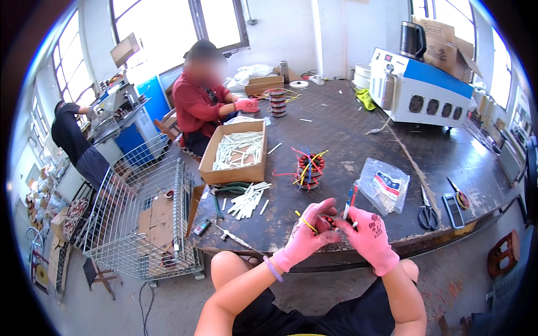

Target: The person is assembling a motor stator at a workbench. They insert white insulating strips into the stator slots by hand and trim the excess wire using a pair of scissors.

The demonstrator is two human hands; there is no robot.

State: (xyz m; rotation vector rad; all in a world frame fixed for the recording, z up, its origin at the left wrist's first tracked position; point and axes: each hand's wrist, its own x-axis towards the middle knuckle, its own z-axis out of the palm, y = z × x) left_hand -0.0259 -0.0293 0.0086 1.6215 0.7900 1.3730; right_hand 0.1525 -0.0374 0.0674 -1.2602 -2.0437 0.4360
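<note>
Both my hands wear pink gloves and meet over the table's near edge. My left hand (pixel 308 229) curls around a small wound coil core (pixel 330 222) with red and dark windings, mostly hidden by the fingers. A yellow wire (pixel 305 220) sticks out beside this hand. My right hand (pixel 371 234) is closed at the core's right side, pinching upright red and blue wires (pixel 352 197); pale thin sleeve ends show by its fingers. Beyond my hands stands a stack of wound coil cores (pixel 309 172) with red, yellow and blue wires.
Left of the stack lie loose white sleeves (pixel 249 200), pliers (pixel 217 204) and a cardboard box (pixel 234 175) of sleeves. At right are a plastic bag (pixel 382 185), scissors (pixel 428 215) and a phone-like device (pixel 453 210). A wire cage (pixel 140 224) stands left; a co-worker in red (pixel 193 98) sits across.
</note>
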